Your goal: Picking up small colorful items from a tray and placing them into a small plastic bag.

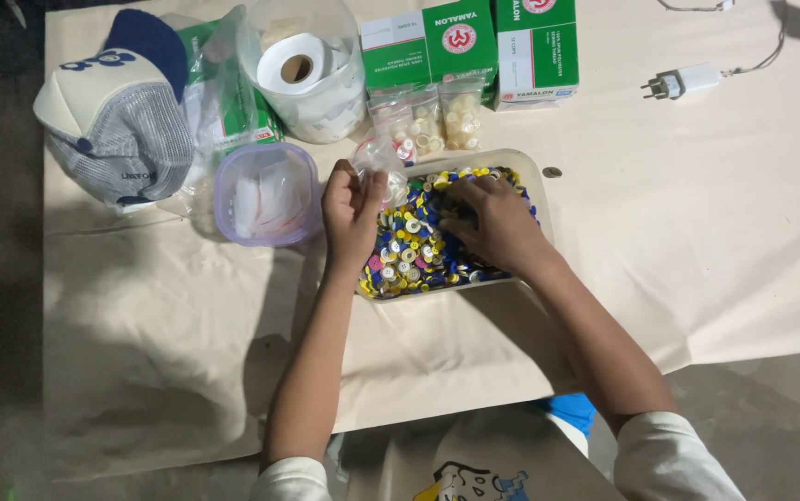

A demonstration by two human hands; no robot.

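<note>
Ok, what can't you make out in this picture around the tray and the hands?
Head view only:
- Right hand: fingertips buried among the small colourful caps, so any grasp is hidden.
- Left hand: its back hides how the fingers pinch the clear bag.
- Bag contents: too small, blurred.
- Tray: floor covered by caps.

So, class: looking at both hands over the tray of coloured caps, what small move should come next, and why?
Probably the right hand pinches up a few caps and carries them to the small clear bag held by the left hand: its fingers rest spread on the pile, and the bag sits beside the tray.
</note>
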